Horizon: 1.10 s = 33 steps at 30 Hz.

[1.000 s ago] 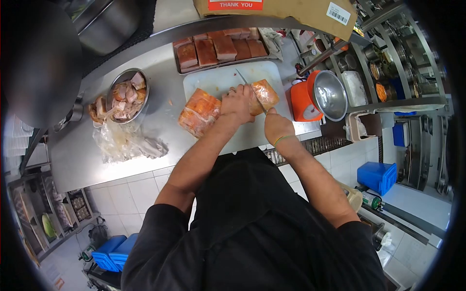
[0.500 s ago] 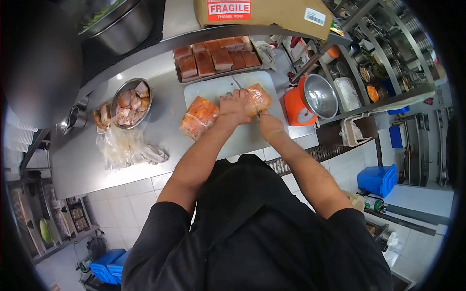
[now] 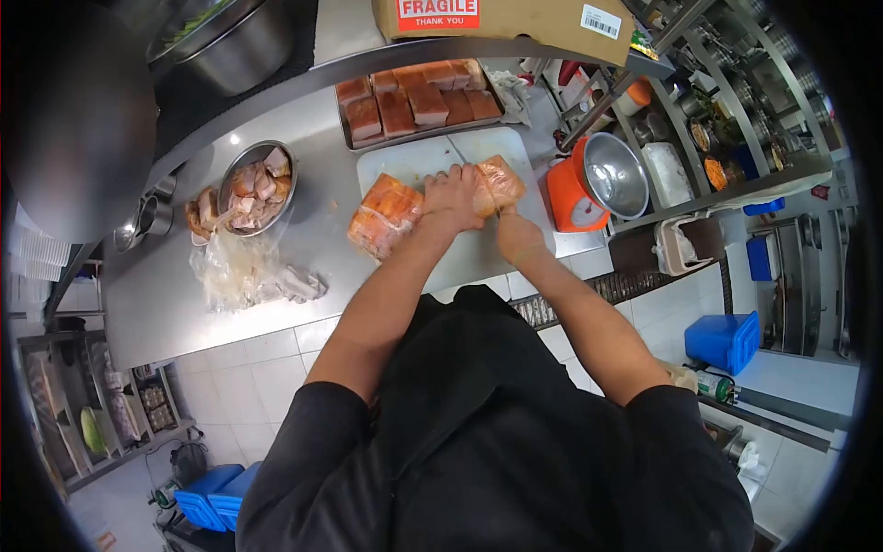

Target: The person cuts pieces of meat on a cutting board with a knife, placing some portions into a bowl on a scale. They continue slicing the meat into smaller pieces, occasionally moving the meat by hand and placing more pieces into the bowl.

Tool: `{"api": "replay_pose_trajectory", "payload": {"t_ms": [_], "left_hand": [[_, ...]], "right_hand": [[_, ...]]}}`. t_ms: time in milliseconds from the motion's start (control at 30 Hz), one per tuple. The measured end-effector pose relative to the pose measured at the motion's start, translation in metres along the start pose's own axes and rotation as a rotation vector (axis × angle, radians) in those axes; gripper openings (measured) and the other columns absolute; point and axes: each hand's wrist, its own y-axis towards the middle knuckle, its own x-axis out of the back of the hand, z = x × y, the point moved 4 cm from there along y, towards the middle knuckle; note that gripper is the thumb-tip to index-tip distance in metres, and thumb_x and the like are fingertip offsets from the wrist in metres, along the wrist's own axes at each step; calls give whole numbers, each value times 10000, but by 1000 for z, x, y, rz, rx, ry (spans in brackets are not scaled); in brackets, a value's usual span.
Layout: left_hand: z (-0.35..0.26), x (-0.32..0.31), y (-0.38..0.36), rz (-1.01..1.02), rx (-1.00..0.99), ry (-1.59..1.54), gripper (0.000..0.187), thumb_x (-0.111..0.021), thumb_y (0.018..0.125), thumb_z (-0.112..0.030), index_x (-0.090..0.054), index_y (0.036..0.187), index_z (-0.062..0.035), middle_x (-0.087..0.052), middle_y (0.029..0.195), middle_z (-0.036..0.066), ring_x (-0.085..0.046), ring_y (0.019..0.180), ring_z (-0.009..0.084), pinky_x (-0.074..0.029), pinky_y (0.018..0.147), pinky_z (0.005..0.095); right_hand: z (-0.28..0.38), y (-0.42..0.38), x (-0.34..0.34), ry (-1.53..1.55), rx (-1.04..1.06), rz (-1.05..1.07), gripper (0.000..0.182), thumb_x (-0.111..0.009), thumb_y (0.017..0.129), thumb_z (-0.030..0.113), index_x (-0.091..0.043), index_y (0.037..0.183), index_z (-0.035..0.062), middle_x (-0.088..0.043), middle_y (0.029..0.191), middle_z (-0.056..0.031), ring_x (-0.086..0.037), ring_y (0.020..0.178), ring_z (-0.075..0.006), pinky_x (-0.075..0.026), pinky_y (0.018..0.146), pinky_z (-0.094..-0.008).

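Note:
A white cutting board (image 3: 460, 258) bears two blocks of cooked pork. My left hand (image 3: 449, 198) presses the left side of the right pork block (image 3: 502, 182), which looks glossy, as if in clear film. In my right hand (image 3: 521, 239), closed at the block's near edge, is the handle of a knife. Part of the knife's blade (image 3: 455, 149) shows beyond the block's far side; the middle is hidden by the meat and my left hand. The left pork block (image 3: 386, 213), orange-brown on top, lies beside my left wrist.
Behind the board lies a tray (image 3: 418, 134) of pork slabs. An orange scale (image 3: 572, 198) with a steel bowl (image 3: 614, 178) stands right. Left are a bowl (image 3: 290, 189) of pork chunks and a crumpled plastic bag (image 3: 230, 271). A cardboard box (image 3: 533, 23) rests on the shelf above.
The whole view has shifted slightly to the right and up. Both hands, the knife and the pork blocks keep nearly the same places on the board.

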Motion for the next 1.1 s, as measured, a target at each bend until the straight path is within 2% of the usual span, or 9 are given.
{"api": "replay_pose_trajectory", "payload": {"t_ms": [67, 167, 367, 467, 700, 1100], "left_hand": [[1, 5, 13, -10, -9, 32, 1100, -938, 587, -535, -415, 1447, -91, -587, 1343, 147, -643, 1221, 374, -455, 1055, 580], [-4, 10, 10, 7, 31, 73, 1095, -936, 592, -538, -411, 1445, -94, -584, 1350, 140, -645, 1221, 364, -454, 1052, 578], [-4, 13, 9, 38, 46, 56, 1070, -928, 595, -521, -415, 1434, -101, -582, 1354, 136, -648, 1219, 362, -451, 1056, 582], [-6, 17, 9, 61, 29, 64, 1085, -923, 595, -520, -406, 1452, -100, -582, 1350, 136, -653, 1207, 364, -454, 1044, 588], [-6, 15, 10, 38, 67, 97, 1074, -930, 610, -523, -417, 1452, -97, -574, 1348, 124, -639, 1218, 343, -440, 1055, 556], [-7, 12, 7, 21, 66, 84, 1150, -926, 621, -487, -357, 1553, -126, -558, 1400, 138, -602, 1286, 345, -430, 1092, 535]], "right_hand": [[-2, 17, 5, -18, 21, -1, 389, -503, 1006, 138, -486, 1339, -61, -735, 1162, -303, -729, 1093, -442, -570, 952, -524], [-5, 19, 6, -16, 41, -32, 347, -460, 1032, 149, -538, 1309, -45, -737, 1187, -287, -729, 1114, -434, -580, 953, -502], [1, 13, 39, -257, 85, 144, 352, -490, 1024, 149, -535, 1307, -55, -722, 1230, -297, -719, 1146, -427, -576, 969, -483], [-7, 4, 12, 42, 10, -18, 352, -490, 1021, 138, -533, 1318, -46, -723, 1225, -297, -721, 1144, -425, -575, 975, -487], [-7, -2, 15, -14, 35, -23, 317, -480, 1018, 124, -543, 1286, -32, -735, 1180, -290, -728, 1115, -438, -570, 967, -506], [-46, -106, 35, -79, -6, 138, 319, -568, 946, 74, -565, 1226, -79, -740, 1126, -309, -744, 1062, -436, -588, 932, -493]]}}
